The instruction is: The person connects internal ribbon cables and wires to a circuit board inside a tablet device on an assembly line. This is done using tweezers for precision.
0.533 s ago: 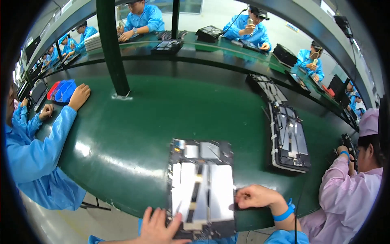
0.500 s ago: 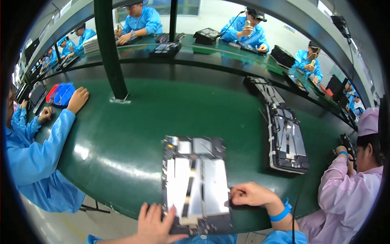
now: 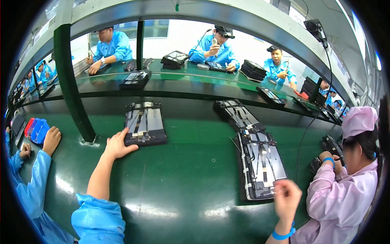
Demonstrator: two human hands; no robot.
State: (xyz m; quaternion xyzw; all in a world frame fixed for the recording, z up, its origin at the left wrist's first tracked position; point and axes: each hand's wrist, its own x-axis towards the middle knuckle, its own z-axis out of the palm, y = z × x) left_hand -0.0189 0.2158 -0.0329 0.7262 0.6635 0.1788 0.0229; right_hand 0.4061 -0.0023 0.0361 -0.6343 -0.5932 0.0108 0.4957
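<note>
Red bin (image 3: 29, 127) + blue bin (image 3: 39, 129), L of dk-green post (image 3: 71, 85)

The flat devices (image 3: 145, 122) were black and silver-grey, the tabletop (image 3: 183, 179) green. The person's left sleeve (image 3: 97, 217) was light blue, a co-worker's cap (image 3: 360, 120) pink.

Looking across a glossy green workbench (image 3: 183, 166) streaked with pale reflections (image 3: 150, 209), noting dark green posts (image 3: 72, 81) under a pale-grey beam (image 3: 162, 10), a second green bench (image 3: 174, 78) beyond, a white wall (image 3: 178, 38) with window (image 3: 157, 28) left of centre, and bright strip lighting (image 3: 378, 62) at upper right.
</note>
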